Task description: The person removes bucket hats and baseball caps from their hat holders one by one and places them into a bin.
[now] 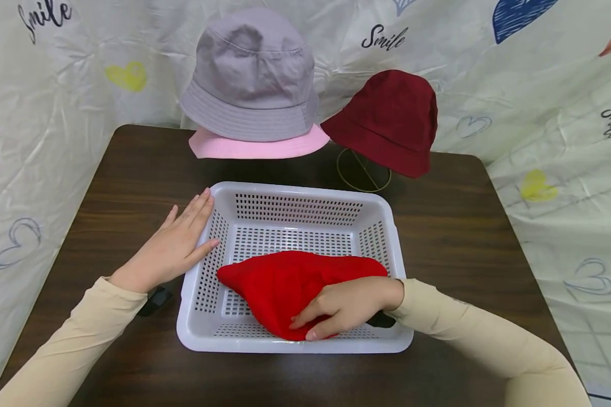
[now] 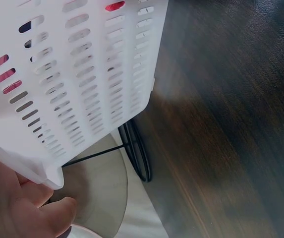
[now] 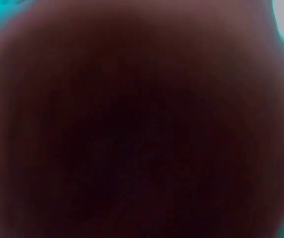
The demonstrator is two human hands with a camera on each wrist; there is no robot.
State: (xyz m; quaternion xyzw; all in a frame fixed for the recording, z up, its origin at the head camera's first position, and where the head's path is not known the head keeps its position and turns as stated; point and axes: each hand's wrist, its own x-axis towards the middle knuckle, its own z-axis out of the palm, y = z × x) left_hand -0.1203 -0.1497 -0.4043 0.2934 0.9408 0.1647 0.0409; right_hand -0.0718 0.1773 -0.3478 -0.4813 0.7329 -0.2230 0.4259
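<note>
A bright red cloth hat (image 1: 290, 282) lies slumped in the front half of a white perforated plastic basket (image 1: 295, 343). My right hand (image 1: 348, 305) reaches over the basket's front right and holds the hat's near edge, fingers bent and thumb beside them. My left hand (image 1: 170, 246) rests along the basket's left rim with its fingers straight and thumb spread over the inside. In the left wrist view, its fingers (image 2: 57, 215) show beside the rim, and bits of red show through the slots. A dark blur fills most of the right wrist view.
Behind the basket, a grey bucket hat (image 1: 254, 79) sits above a pink brim (image 1: 259, 146). At back right, a dark red bucket hat (image 1: 387, 121) hangs over a wire stand (image 1: 364, 183). A printed white sheet (image 1: 489, 90) backs the dark wooden table (image 1: 453, 226).
</note>
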